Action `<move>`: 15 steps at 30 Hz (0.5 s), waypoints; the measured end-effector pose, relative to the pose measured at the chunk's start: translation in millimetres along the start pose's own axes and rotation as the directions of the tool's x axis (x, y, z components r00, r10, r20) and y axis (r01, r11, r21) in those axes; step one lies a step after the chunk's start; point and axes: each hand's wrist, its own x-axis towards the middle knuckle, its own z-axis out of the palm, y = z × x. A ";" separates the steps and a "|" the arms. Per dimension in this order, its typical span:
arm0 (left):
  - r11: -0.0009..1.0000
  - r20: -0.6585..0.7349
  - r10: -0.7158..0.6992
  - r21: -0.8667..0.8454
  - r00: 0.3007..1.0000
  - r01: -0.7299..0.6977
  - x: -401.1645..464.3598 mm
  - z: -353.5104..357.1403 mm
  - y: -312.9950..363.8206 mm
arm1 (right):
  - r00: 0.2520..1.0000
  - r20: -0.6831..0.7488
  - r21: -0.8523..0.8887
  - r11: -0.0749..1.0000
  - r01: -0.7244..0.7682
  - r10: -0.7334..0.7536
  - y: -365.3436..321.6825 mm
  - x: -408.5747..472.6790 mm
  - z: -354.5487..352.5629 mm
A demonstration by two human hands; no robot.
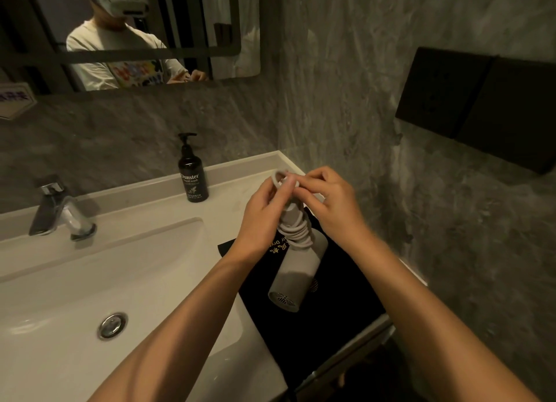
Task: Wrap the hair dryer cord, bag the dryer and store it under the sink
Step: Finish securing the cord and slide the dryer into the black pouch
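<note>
A grey hair dryer lies on a black bag spread over the counter to the right of the basin. Its grey cord is coiled in several turns around the handle. My left hand grips the top of the handle and a loop of the cord. My right hand pinches the loose end of the cord against that loop, just above the handle. The dryer's rear grille faces me.
A white sink with a chrome tap and a drain plug fills the left. A black hand-wash bottle stands at the back. Black wall sockets are on the right wall. A mirror hangs above.
</note>
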 end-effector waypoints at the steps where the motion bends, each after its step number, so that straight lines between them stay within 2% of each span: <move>1: 1.000 -0.038 0.012 0.004 0.999 -0.012 1.3 1.1 0.7 | 1.000 -0.003 -0.044 0.999 0.015 -0.015 -0.4 -1.5 2.7; 3: 0.999 -0.082 0.037 0.029 0.996 -0.035 3.6 0.8 1.1 | 1.000 0.013 -0.082 0.996 0.021 -0.020 -0.1 -4.0 6.6; 5: 0.997 -0.056 0.054 0.058 0.997 -0.051 6.2 -2.6 0.4 | 0.999 0.048 -0.053 0.999 0.009 -0.007 2.4 -6.1 7.1; 8: 0.992 0.017 0.069 0.102 0.997 -0.071 9.0 -8.2 -0.7 | 0.996 0.085 0.051 0.998 -0.040 0.035 6.9 -5.3 3.4; 11: 0.953 0.018 0.129 0.274 0.992 -0.129 13.4 -9.9 -3.6 | 0.989 0.106 0.156 0.980 -0.122 0.106 9.6 0.0 -2.1; 15: 0.890 0.046 0.219 0.400 0.975 -0.219 15.3 -10.2 -6.6 | 0.958 0.170 0.388 0.878 -0.279 0.230 10.7 6.1 -5.1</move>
